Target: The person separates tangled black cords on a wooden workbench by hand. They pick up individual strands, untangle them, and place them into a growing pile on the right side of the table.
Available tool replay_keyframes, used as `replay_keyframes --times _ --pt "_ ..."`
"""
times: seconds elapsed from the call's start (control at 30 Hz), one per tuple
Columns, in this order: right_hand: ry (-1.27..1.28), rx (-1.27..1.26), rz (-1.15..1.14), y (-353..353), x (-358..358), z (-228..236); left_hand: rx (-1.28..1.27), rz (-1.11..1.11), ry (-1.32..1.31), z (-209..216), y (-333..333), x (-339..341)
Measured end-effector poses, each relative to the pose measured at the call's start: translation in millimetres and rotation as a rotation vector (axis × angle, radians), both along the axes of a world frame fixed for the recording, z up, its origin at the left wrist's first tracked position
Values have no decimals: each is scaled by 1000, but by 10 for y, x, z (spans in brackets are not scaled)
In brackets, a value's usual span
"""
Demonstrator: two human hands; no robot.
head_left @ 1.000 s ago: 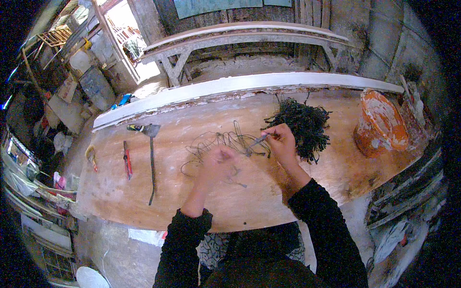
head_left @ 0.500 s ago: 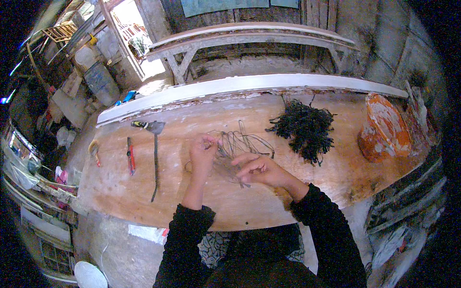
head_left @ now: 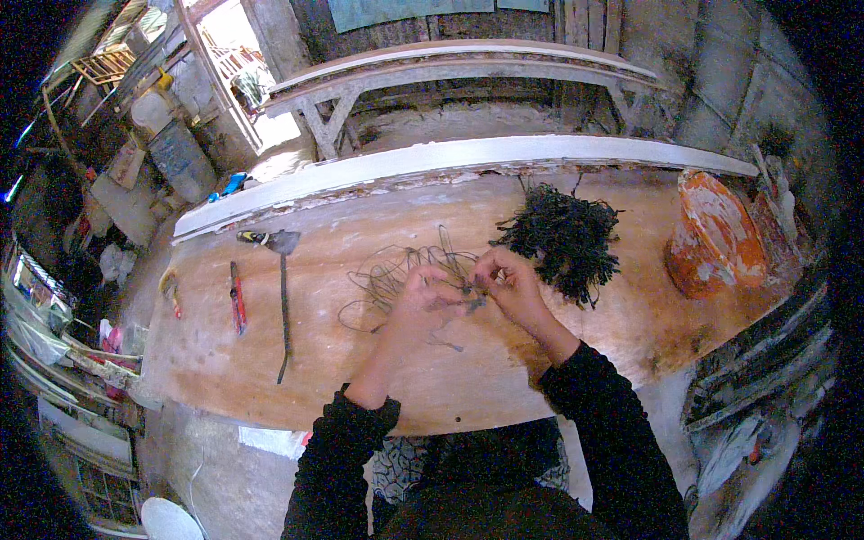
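Facing, left to right across a wooden table (head_left: pixel 225 378), a brush (head_left: pixel 170 295), a red-and-black hand tool (head_left: pixel 238 297), a scraper (head_left: pixel 283 241), a thin dark bar (head_left: pixel 285 315), then a black stringy bundle (head_left: pixel 562 238) near the right hand (head_left: pixel 508 285) and a white-smeared orange bucket (head_left: pixel 686 263). Partly covering the tangled dark wire (head_left: pixel 387 273) with the left hand (head_left: pixel 425 301). Bending fingers on both hands, bringing fingertips close together at the wire's right end; not being able to tell whether gripping it.

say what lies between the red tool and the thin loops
The head view shows a long dark strip between the red tool and thin loops.
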State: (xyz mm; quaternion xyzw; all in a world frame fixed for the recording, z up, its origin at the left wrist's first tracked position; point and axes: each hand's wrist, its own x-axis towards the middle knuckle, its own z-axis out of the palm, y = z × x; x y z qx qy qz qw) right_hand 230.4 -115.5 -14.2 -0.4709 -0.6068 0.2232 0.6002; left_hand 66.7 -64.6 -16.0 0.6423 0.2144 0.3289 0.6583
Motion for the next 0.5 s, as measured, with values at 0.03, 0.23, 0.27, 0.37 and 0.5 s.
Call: replay_keyframes --times 0.03,0.23,0.27,0.37,0.5 --pt "24 -17 -111 30 31 -23 12 -53 10 -25 -16 9" --pt "-25 -67 -348 141 234 -178 -13 -275 -15 26 -160 11" --pt "-76 -97 -373 117 213 -150 -2 -294 -60 29 -158 2" --pt "9 -118 -372 126 209 -140 43 -175 -122 -93 -101 -10" --pt "251 -90 -337 50 43 102 250 197 43 -63 81 -108"
